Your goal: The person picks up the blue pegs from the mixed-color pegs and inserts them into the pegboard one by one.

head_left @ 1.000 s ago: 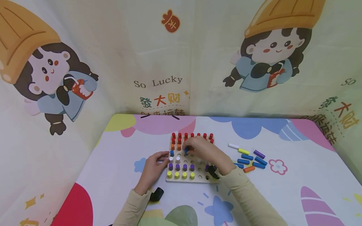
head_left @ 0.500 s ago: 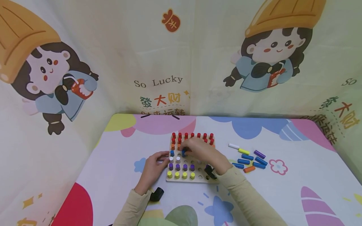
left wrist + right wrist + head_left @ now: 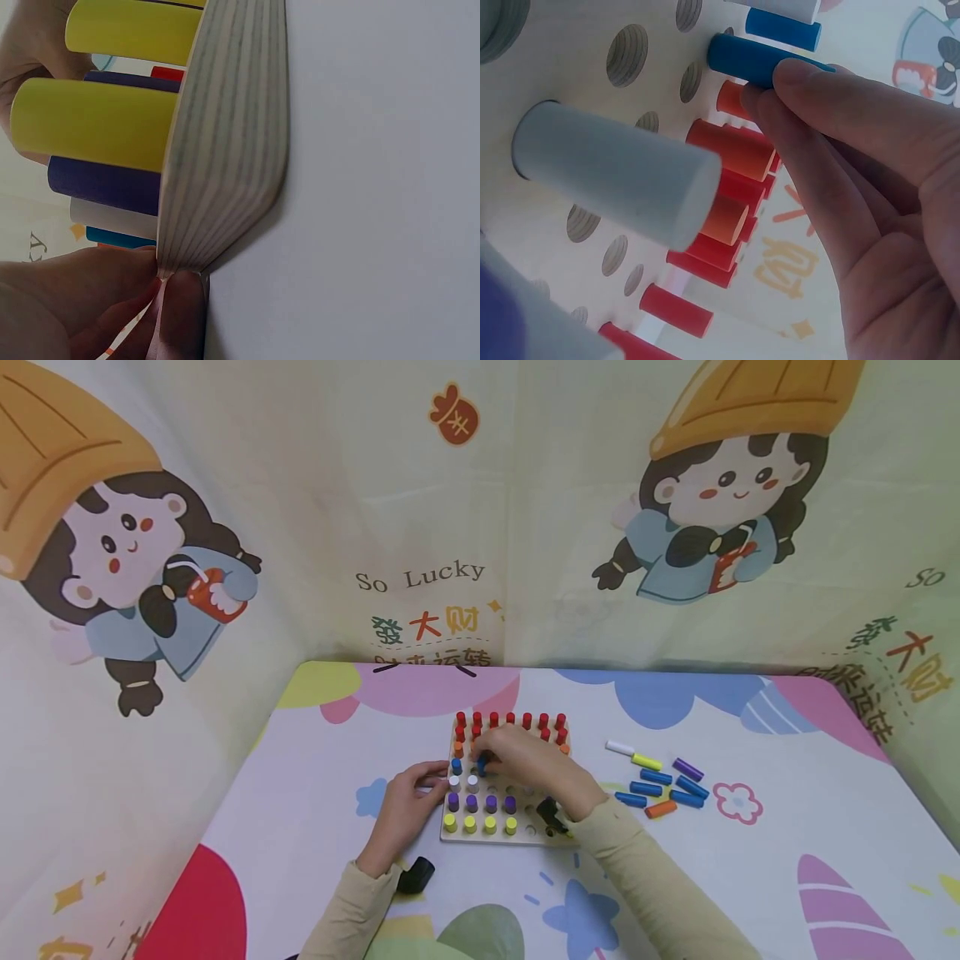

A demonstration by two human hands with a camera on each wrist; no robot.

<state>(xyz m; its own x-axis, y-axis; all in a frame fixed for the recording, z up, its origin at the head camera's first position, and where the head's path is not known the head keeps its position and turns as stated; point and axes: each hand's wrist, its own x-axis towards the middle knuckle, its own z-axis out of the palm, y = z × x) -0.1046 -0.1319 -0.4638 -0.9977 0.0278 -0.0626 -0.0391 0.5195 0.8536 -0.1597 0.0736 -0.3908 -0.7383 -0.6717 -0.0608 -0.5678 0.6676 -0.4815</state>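
Observation:
A wooden pegboard [image 3: 487, 839] lies on the table, with rows of colored pegs standing in its holes. My right hand [image 3: 528, 768] is over the board, pinching a blue peg [image 3: 742, 60] between thumb and fingertips. In the right wrist view the peg's free end is right at the board's face, near another blue peg [image 3: 787, 30] and above an orange one [image 3: 731, 99]. At the board's left side, my left hand [image 3: 405, 806] grips the edge; the left wrist view has its thumb and a finger at the layered wooden edge [image 3: 232, 112].
Right of the board lie several loose pegs: blue [image 3: 656, 776], purple [image 3: 687, 768], yellow [image 3: 647, 762], white [image 3: 619, 748] and orange [image 3: 661, 810]. A printed cloth covers the table [image 3: 322, 860], and a patterned curtain [image 3: 555, 527] hangs behind it.
My right hand has moved slightly left and down with the blue peg, to the spot beside the blue peg at the row's left end. The left hand stays put.

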